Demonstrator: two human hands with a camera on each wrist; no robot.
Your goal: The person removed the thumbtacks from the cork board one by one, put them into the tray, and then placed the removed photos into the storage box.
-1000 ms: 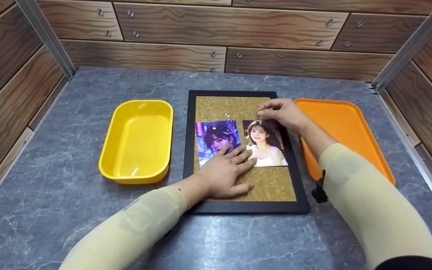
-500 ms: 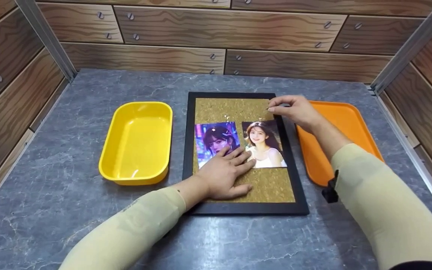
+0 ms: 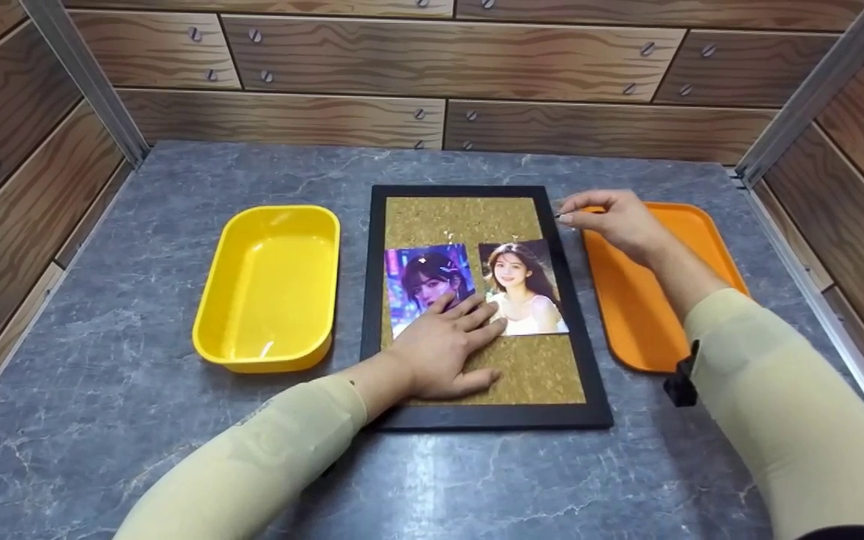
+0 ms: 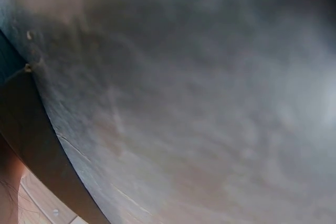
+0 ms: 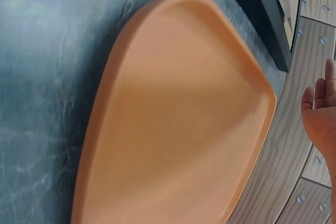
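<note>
My left hand (image 3: pixel 443 352) lies flat with fingers spread across the cork board (image 3: pixel 462 214). Its fingertips rest over the purple photo (image 3: pixel 418 277) and reach the lower left of the photo of a person in white (image 3: pixel 533 296). Small clear pushpins (image 3: pixel 514 238) show at the photos' top edges. My right hand (image 3: pixel 619 221) is just off the board's upper right side, above the near side of the orange tray. Thumb and index finger pinch a tiny dark thing (image 3: pixel 559 216); I cannot tell its kind. The right wrist view catches fingers (image 5: pixel 319 95) at its edge.
A deep yellow tub (image 3: pixel 271 292) stands left of the board. To the right lies the shallow orange tray (image 3: pixel 631 315), partly under my right forearm. The grey marbled table (image 3: pixel 177 450) is walled in by wood-patterned panels (image 3: pixel 432 56).
My right hand has drawn away from the top of the right-hand photo, moving right past the board's frame with thumb and index finger still together. The left hand has stayed in place.
</note>
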